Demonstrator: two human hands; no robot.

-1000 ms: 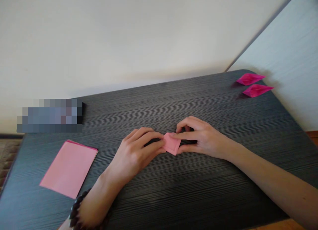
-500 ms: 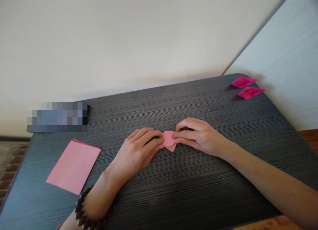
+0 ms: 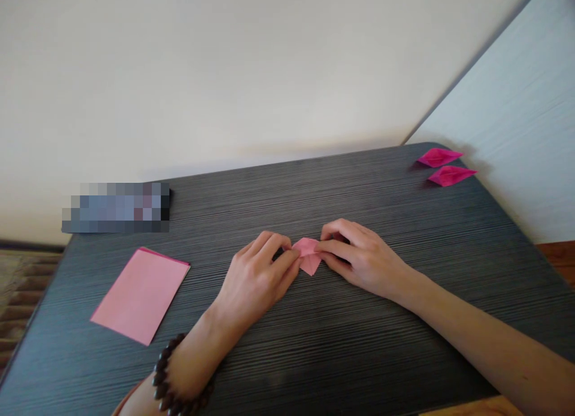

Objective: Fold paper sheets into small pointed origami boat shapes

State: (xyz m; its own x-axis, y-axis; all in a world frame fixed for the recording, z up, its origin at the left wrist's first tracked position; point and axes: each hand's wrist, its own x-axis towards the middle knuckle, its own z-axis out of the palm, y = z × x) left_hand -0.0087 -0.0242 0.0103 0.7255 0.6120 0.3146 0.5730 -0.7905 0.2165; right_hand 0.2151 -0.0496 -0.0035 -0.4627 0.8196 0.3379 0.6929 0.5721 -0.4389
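Note:
A small folded piece of pink origami paper (image 3: 309, 261) lies near the middle of the dark table, its lower corner pointing toward me. My left hand (image 3: 258, 269) pinches its left edge between thumb and fingers. On the opposite side, my right hand (image 3: 359, 254) grips the right edge with thumb and index finger, the other fingers curled above. The fingertips cover both side edges of the paper. A square stack of pink paper (image 3: 141, 296) rests to the left of my left hand.
Two magenta folded paper pieces (image 3: 440, 157) sit at the far right corner of the dark wood-grain table (image 3: 278, 194). A blurred-out flat object (image 3: 119, 207) lies at the back left. A pale wall (image 3: 269, 68) rises behind the table.
The upper flap of the small pink paper looks flatter, and more of its lower part shows. Both hands keep their hold at its sides. The camera view has shifted slightly.

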